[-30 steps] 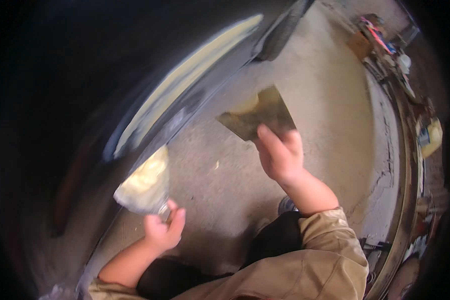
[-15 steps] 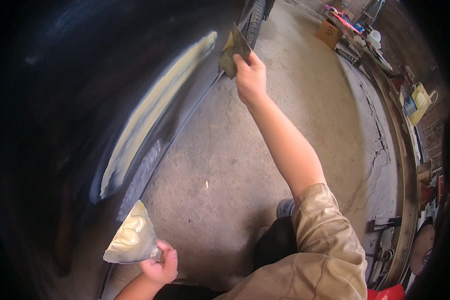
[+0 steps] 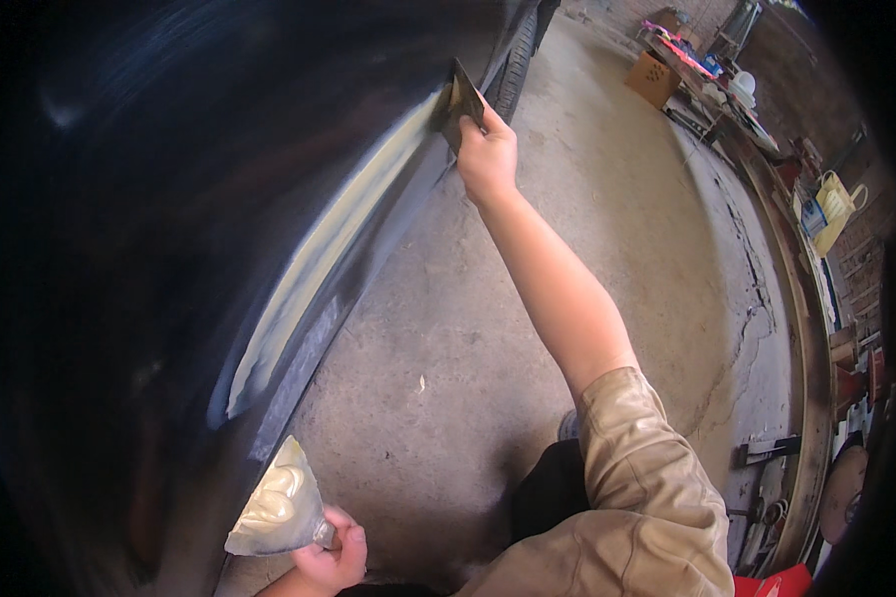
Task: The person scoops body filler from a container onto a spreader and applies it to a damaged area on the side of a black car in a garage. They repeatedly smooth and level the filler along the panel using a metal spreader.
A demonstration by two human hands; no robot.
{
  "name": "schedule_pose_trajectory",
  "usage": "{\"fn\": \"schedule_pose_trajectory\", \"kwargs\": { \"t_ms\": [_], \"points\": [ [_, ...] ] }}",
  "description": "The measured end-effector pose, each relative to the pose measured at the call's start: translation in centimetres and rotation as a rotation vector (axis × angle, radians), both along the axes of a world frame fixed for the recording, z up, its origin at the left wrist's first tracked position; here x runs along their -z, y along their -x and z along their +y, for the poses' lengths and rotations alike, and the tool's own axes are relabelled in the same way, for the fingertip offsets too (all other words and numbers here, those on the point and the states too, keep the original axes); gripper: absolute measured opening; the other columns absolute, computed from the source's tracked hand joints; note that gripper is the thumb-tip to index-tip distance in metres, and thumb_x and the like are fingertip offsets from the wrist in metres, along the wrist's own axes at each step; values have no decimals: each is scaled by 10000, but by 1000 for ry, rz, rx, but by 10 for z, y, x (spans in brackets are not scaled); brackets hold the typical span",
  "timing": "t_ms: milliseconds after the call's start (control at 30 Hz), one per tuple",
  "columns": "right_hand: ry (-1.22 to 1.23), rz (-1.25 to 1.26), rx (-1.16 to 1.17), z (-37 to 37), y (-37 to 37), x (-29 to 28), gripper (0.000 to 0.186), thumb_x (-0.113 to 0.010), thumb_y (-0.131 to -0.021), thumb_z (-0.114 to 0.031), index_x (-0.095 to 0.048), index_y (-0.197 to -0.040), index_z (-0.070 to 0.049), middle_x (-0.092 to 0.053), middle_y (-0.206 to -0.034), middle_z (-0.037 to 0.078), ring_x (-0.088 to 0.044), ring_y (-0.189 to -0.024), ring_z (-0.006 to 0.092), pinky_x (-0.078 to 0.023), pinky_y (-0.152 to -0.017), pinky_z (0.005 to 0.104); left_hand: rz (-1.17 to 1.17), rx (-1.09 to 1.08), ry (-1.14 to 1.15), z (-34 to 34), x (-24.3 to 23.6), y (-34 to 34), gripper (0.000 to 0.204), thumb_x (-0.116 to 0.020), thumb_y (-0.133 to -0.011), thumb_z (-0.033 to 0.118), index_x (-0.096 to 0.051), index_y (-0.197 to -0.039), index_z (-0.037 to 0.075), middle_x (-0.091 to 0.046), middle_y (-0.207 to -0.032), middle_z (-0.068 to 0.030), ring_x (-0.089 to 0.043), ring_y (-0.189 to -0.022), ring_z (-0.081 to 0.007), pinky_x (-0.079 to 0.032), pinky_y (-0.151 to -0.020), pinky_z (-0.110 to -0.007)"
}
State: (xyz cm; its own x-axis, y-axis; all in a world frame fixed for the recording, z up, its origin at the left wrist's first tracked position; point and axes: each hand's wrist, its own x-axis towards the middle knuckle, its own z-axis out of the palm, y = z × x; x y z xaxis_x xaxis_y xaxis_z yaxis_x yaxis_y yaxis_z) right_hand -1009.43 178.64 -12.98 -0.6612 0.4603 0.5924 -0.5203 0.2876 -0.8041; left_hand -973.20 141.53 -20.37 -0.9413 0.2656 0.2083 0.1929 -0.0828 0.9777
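Observation:
A long streak of pale yellow body filler (image 3: 334, 234) runs along a dark car panel (image 3: 169, 209) on my left. My right hand (image 3: 490, 159) reaches far forward, its fingers closed on a thin dark spreader blade (image 3: 462, 104). The blade meets the far end of the streak, close to the tyre (image 3: 513, 75). Low at the left, my left hand (image 3: 334, 555) grips the narrow end of a wide putty knife (image 3: 287, 540), whose blade fans out beside the panel's lower edge. A thick mound of pale filler (image 3: 274, 495) lies on that blade.
Grey concrete floor (image 3: 438, 328) stretches to the right of the car. Along the right wall stand a cluttered bench (image 3: 717, 95), a cardboard box (image 3: 652, 80) and a yellow container (image 3: 836, 211). A red object (image 3: 782, 580) lies at the lower right.
My right hand has brought the spreader blade leftward against the filler's far end. The left hand with the putty knife sits slightly lower and to the right. The whole view has shifted a little.

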Motion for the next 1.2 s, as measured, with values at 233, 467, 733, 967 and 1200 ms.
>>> {"fn": "schedule_pose_trajectory", "kwargs": {
  "t_ms": [233, 467, 733, 967, 1200],
  "points": [
    [-90, 21, 81, -6, 2, 0, 469, -515, -892, 45, -628, -1317, -118, -694, -1038, 110, -655, -970, 182, -479, -897, 281, -53, -9, -23, -14, 4, -3, 196, -578, -886, -4, -398, -960, 19, -504, -667, -49, -483, -527, -98, -425, -508, -231],
    [-158, 34, 156, -19, 1, 12, 484, -533, -884, 22, -610, -1338, -127, -646, -1038, 114, -643, -950, 214, -488, -876, 297, -24, 179, 147, -33, 20, -5, 208, -610, -877, -21, -439, -988, 20, -520, -741, -56, -515, -643, -127, -454, -616, -263],
    [-145, 52, 210, -39, -12, 13, 472, -541, -880, 0, -619, -1327, -132, -654, -1051, 116, -641, -902, 212, -499, -850, 308, -117, 249, 3, -39, 10, 5, 211, -607, -873, -34, -438, -984, 25, -521, -754, -56, -512, -654, -124, -446, -627, -247],
    [-169, 63, 262, -59, -27, 17, 464, -542, -884, -11, -617, -1326, -132, -662, -1097, 132, -649, -948, 241, -504, -881, 321, -102, 289, -29, -32, 0, 16, 212, -619, -853, -32, -424, -893, 45, -513, -699, -43, -509, -587, -112, -436, -569, -242],
    [-180, 104, 254, -76, -35, 18, 467, -536, -885, 12, -611, -1329, -116, -656, -1114, 137, -647, -1009, 254, -494, -915, 321, -134, 296, -58, -32, 1, 16, 216, -634, -842, -29, -436, -836, 55, -506, -687, -42, -508, -573, -110, -421, -552, -234]
  ]
}}
